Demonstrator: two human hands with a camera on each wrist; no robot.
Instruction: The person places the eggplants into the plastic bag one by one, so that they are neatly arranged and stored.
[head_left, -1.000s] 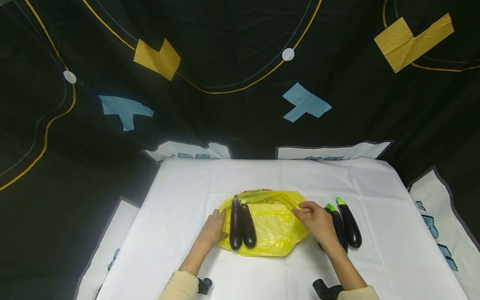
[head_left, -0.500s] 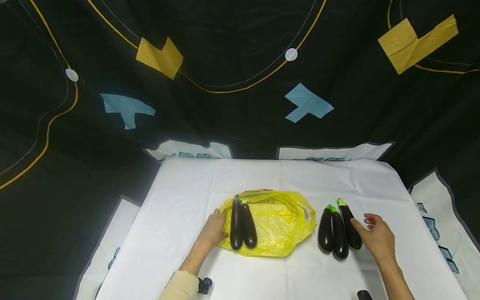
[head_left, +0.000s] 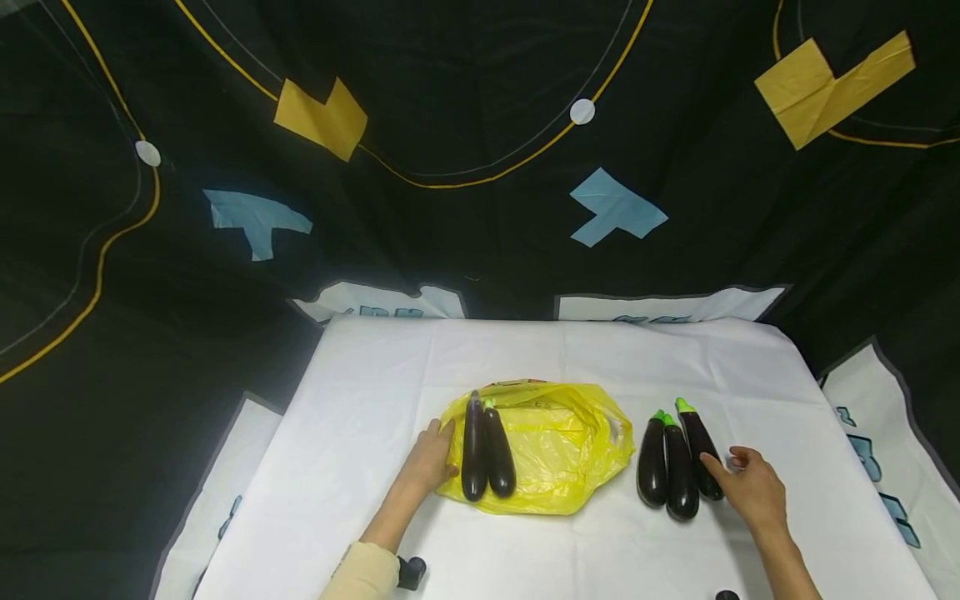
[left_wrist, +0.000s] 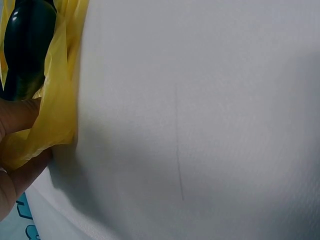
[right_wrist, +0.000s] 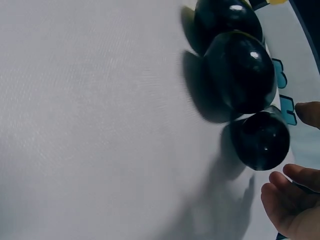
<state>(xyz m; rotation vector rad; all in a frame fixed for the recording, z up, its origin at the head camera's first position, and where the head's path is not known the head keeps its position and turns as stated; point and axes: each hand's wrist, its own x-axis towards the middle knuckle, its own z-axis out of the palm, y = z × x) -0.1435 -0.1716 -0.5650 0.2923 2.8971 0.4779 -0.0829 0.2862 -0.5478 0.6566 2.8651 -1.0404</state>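
Note:
A yellow plastic bag (head_left: pixel 551 454) lies spread on the white table, with two dark eggplants (head_left: pixel 474 450) side by side on its left part. My left hand (head_left: pixel 429 460) pinches the bag's left edge; in the left wrist view the plastic (left_wrist: pixel 60 100) passes between thumb and fingers (left_wrist: pixel 20 117). To the right of the bag lie three green-capped eggplants: a left one (head_left: pixel 652 462), a middle one (head_left: pixel 681 479) and a right one (head_left: pixel 697 446). Beside the right one is my right hand (head_left: pixel 756 493), thumb and fingers parted around its lower end (right_wrist: pixel 265 142), holding nothing.
A white cloth covers the table (head_left: pixel 525 550). Behind it hangs a black curtain (head_left: pixel 465 242) with yellow and blue tape pieces. A small black object (head_left: pixel 411 572) shows by the left sleeve (head_left: pixel 363 571).
My right hand has let go of the bag's right edge and moved right to the rightmost eggplant, lowering slightly. My left hand has stayed at the bag's left edge.

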